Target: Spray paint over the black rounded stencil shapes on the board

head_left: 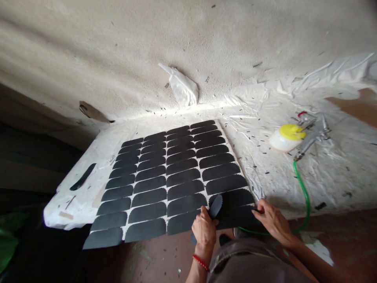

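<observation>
Lifting painted pieces off the sheet, by the look of it: left hand (204, 231) pinched shut on a black piece (216, 206) rising just above its fingers; right hand (273, 222), fingers flat and holding nothing, pressing the sheet's near corner (241, 220). Next, probably a clean peel-away.

Most of the sheet (88, 188) is packed with black cutouts (176, 173), rows nearly touching, so there's no bare lane across the middle. Open strip down the left edge, with one loose black piece (83, 177) lying in it. Right side has room on the crinkled plastic (259, 133), until you hit the spray gun (306, 135) and its green hose (303, 192). A plastic bag (182, 88) sits behind, by the wall.
</observation>
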`<state>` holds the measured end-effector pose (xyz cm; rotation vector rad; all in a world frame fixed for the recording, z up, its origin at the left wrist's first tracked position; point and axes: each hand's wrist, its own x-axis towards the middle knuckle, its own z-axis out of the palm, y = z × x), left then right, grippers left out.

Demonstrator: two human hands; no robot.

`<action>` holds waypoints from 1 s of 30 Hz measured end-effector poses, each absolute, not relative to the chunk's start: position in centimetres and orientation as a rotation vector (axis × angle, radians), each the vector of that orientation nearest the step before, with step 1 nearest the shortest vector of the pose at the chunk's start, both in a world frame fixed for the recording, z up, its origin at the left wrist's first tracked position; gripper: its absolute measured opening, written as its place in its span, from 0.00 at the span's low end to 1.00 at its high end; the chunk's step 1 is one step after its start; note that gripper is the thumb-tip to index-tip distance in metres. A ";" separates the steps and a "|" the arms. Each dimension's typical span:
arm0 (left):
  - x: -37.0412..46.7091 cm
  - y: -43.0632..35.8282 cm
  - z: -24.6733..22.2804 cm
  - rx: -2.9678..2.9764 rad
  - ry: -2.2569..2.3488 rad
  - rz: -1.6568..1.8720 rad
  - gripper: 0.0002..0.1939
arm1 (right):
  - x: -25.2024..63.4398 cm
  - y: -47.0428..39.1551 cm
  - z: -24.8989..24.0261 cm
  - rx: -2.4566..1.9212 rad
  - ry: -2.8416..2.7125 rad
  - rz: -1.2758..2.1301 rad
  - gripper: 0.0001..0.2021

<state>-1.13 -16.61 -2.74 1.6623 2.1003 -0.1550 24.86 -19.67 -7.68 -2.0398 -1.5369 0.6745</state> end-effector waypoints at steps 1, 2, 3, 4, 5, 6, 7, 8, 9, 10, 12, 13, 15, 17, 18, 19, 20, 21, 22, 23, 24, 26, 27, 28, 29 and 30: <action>-1.1 -16.5 -2.7 1.669 2.094 -0.146 0.18 | 24.7 -19.6 -7.2 -2.024 -1.558 0.656 0.08; -1.1 -16.4 -2.7 1.667 2.086 -0.144 0.18 | 24.4 -19.5 -6.5 -1.999 -1.587 0.646 0.06; -1.1 -16.3 -2.6 1.661 2.075 -0.146 0.19 | 24.0 -19.4 -5.8 -1.961 -1.627 0.652 0.04; -1.1 -16.2 -2.4 1.654 2.066 -0.150 0.19 | 23.5 -19.3 -5.1 -1.911 -1.675 0.676 0.03; -1.0 -16.1 -2.3 1.649 2.056 -0.155 0.18 | 22.7 -19.1 -4.5 -1.852 -1.729 0.715 0.03; -0.9 -16.1 -2.2 1.648 2.050 -0.164 0.18 | 21.9 -18.8 -4.0 -1.793 -1.782 0.764 0.03; -0.8 -16.0 -2.1 1.657 2.046 -0.172 0.18 | 21.0 -18.4 -3.8 -1.744 -1.826 0.816 0.04; -0.7 -16.0 -2.0 1.669 2.046 -0.182 0.18 | 20.1 -18.1 -3.7 -1.711 -1.856 0.865 0.05; -0.6 -16.1 -1.9 1.680 2.046 -0.191 0.18 | 19.2 -17.7 -3.8 -1.699 -1.869 0.902 0.06; -0.6 -16.1 -1.8 1.688 2.044 -0.196 0.18 | 18.4 -17.4 -4.0 -1.702 -1.867 0.925 0.08; -0.7 -16.3 -1.7 1.683 2.033 -0.174 0.20 | 17.4 -16.8 -4.4 -1.727 -1.834 0.944 0.10; -0.9 -16.4 -1.7 1.667 2.028 -0.135 0.21 | 17.3 -16.6 -4.5 -1.732 -1.815 0.954 0.10; -1.6 -16.5 -1.7 1.581 2.000 0.018 0.21 | 17.9 -16.4 -4.3 -1.710 -1.777 0.994 0.07; -2.4 -16.6 -1.7 1.315 1.837 0.283 0.16 | 19.5 -16.7 -3.5 -1.681 -1.712 1.051 0.05; -2.6 -16.7 -1.6 1.133 1.688 0.406 0.17 | 20.5 -17.0 -3.0 -1.683 -1.662 1.075 0.09; -2.8 -16.8 -1.4 0.951 1.510 0.497 0.21 | 21.4 -17.5 -2.5 -1.702 -1.604 1.096 0.14; -2.8 -16.9 -1.1 0.798 1.332 0.544 0.26 | 22.2 -18.1 -1.9 -1.723 -1.539 1.127 0.20; -2.5 -17.0 -0.7 0.687 1.180 0.564 0.29 | 22.8 -18.6 -1.4 -1.734 -1.472 1.172 0.24; -2.1 -17.1 -0.2 0.617 1.059 0.565 0.30 | 23.1 -19.1 -0.8 -1.723 -1.401 1.241 0.26; -1.5 -17.3 0.3 0.573 0.970 0.554 0.29 | 23.3 -19.4 -0.3 -1.689 -1.336 1.319 0.27; -0.7 -17.4 0.9 0.538 0.907 0.539 0.28 | 23.4 -19.5 0.1 -1.646 -1.275 1.371 0.27; 0.9 -17.7 1.9 0.470 0.801 0.542 0.23 | 23.7 -19.1 0.9 -1.606 -1.156 1.292 0.27; 1.5 -18.0 2.3 0.443 0.744 0.549 0.22 | 24.2 -18.8 1.3 -1.629 -1.100 1.170 0.27; 2.0 -18.4 2.5 0.431 0.699 0.550 0.22 | 24.8 -18.5 1.7 -1.667 -1.038 1.027 0.27; 2.3 -18.8 2.7 0.428 0.674 0.551 0.23 | 25.7 -18.3 2.1 -1.709 -0.977 0.892 0.27; 2.4 -19.3 2.7 0.433 0.672 0.552 0.23 | 26.8 -18.1 2.5 -1.749 -0.943 0.800 0.26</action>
